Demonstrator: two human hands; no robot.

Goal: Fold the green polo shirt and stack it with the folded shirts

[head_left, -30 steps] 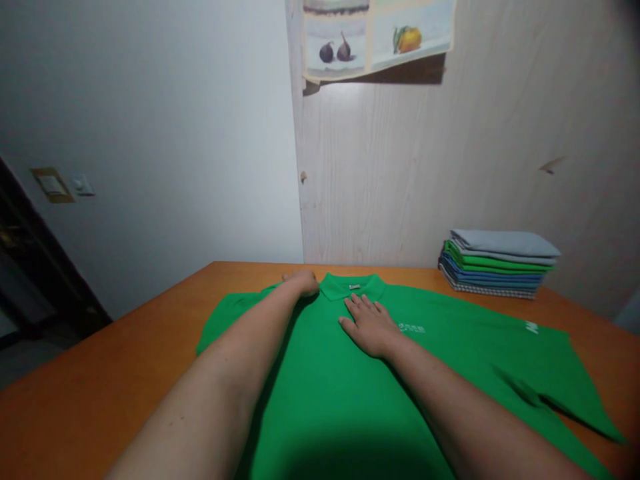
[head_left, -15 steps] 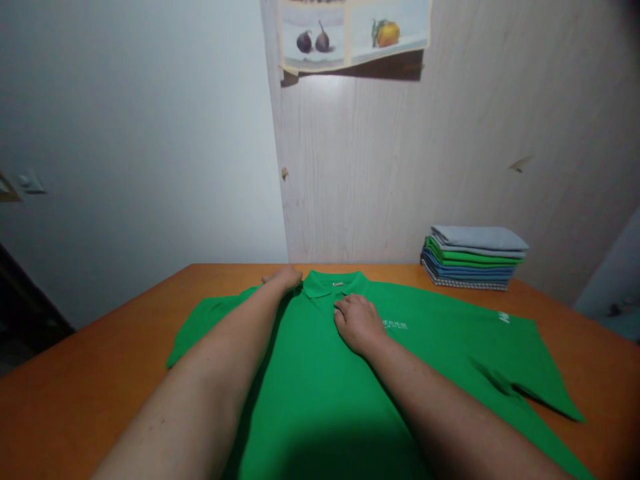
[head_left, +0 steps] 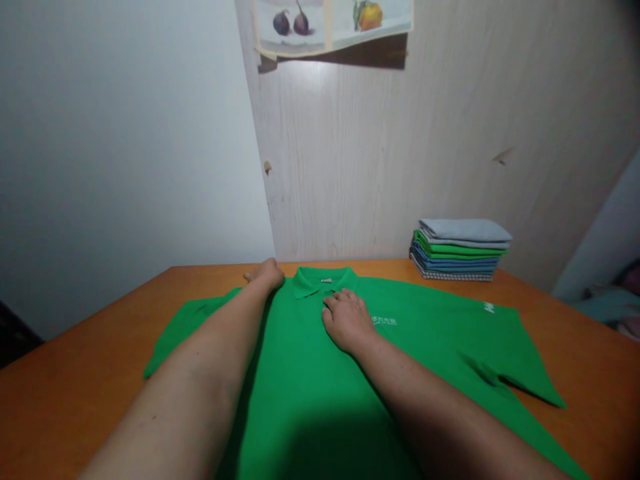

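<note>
A green polo shirt [head_left: 295, 373] lies spread front side up, its collar [head_left: 307, 283] at the far end and white print on the chest and one sleeve. My left hand [head_left: 267, 273] rests by the shoulder seam left of the collar, its fingers stretched to the left and partly hidden behind the hand. On the button placket just below the collar lies my right hand [head_left: 349, 319], palm down, fingers slightly bent and a little apart on the cloth. My left forearm covers part of the left sleeve [head_left: 175, 333].
An orange-brown table [head_left: 65, 380] carries the shirt. At its back right stands a neat stack of folded clothes [head_left: 460, 250], grey, green, blue and checked. Behind rises a pale wood-grain panel [head_left: 340, 160] with a fruit picture [head_left: 370, 23], beside a white wall [head_left: 125, 133].
The view has shifted slightly, so the scene sits a little further left. My left hand has moved slightly away from the collar. My right hand stays on the placket.
</note>
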